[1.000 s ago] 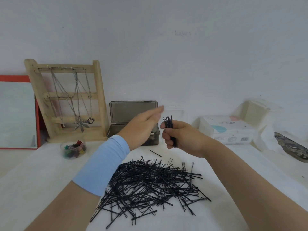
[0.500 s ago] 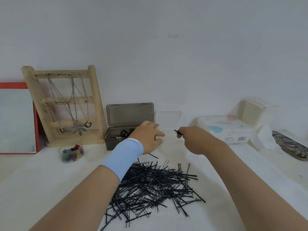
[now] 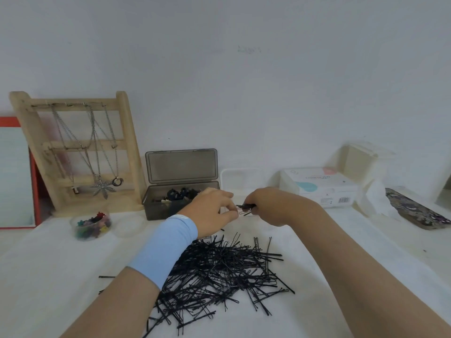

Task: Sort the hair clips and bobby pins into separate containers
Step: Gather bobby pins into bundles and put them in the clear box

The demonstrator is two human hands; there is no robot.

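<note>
A loose heap of several black bobby pins (image 3: 219, 272) lies on the white table in front of me. My right hand (image 3: 271, 206) grips a small bundle of bobby pins (image 3: 245, 208) pointing left. My left hand (image 3: 214, 211), with a light blue wrist sleeve, has its curled fingertips at the bundle's free end. Both hands hover just in front of a clear shallow container (image 3: 240, 178). A grey box with its lid up (image 3: 180, 189) holds dark hair clips. A small round clear tub (image 3: 91, 226) holds coloured mini clips.
A wooden necklace stand (image 3: 75, 152) and a red-framed mirror (image 3: 17, 172) stand at the back left. A white carton (image 3: 322, 186), a tissue box (image 3: 363, 162) and a patterned case (image 3: 417, 211) sit at the right. A clear lid (image 3: 129, 228) lies beside the tub.
Both hands dropped from chest height toward the table. The right hand turned its bundle from upright to pointing left, and the left hand curled its fingers and closed in on the bundle's tip.
</note>
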